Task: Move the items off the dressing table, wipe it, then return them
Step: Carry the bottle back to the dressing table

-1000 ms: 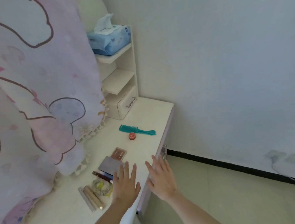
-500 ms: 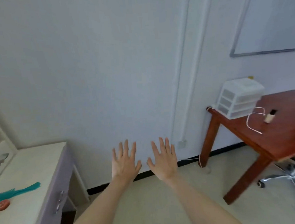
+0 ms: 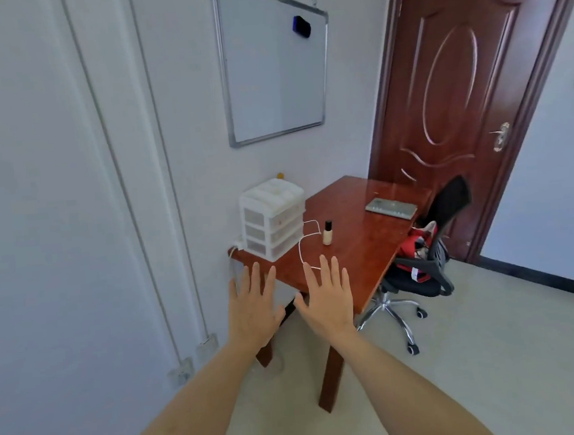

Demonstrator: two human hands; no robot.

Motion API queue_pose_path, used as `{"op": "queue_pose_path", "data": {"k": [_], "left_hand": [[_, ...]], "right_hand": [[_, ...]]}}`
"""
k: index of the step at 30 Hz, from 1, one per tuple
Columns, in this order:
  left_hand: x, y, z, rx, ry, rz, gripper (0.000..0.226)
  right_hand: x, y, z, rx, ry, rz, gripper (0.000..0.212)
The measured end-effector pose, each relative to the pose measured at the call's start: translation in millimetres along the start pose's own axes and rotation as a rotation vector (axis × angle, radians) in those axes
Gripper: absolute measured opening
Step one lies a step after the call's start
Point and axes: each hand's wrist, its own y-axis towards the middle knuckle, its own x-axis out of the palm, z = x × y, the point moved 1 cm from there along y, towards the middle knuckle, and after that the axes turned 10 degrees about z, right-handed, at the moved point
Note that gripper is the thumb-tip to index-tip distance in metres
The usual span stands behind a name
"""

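Left hand [image 3: 253, 309] & right hand [image 3: 330, 302] bare, no rings, no watch; both forearms bare, no sleeves visible.

Hands: left hand [image 3: 253, 309] and right hand [image 3: 326, 300] flat, fingers spread, holding nothing, in front of the red wooden table [image 3: 356, 246].
Near corner: drawer organizer [image 3: 272, 218] stands there.
Beside it: white cable [image 3: 306, 246] and small bottle [image 3: 328, 233].
Far end: flat laptop [image 3: 391, 207].
Right flank: office chair [image 3: 430, 261] against the table edge.
Open room: bare tabletop between bottle and laptop.
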Motion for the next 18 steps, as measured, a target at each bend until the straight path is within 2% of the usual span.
{"op": "queue_pose_path", "data": {"k": [2, 6, 12, 18], "left_hand": [[18, 37, 10, 0.078, -0.029, 0.041, 0.072], [53, 100, 24, 0.193, -0.069, 0.062, 0.071], [108, 180, 45, 0.301, -0.090, 0.071, 0.067], [172, 259, 60, 0.298, -0.171, 0.081, 0.071]], "right_hand": [[14, 25, 20, 0.079, -0.034, 0.041, 0.062], [42, 65, 50, 0.189, -0.095, 0.046, 0.063], [92, 114, 96, 0.234, -0.190, 0.049, 0.057], [151, 176, 142, 0.237, -0.205, 0.007, 0.058]]}}
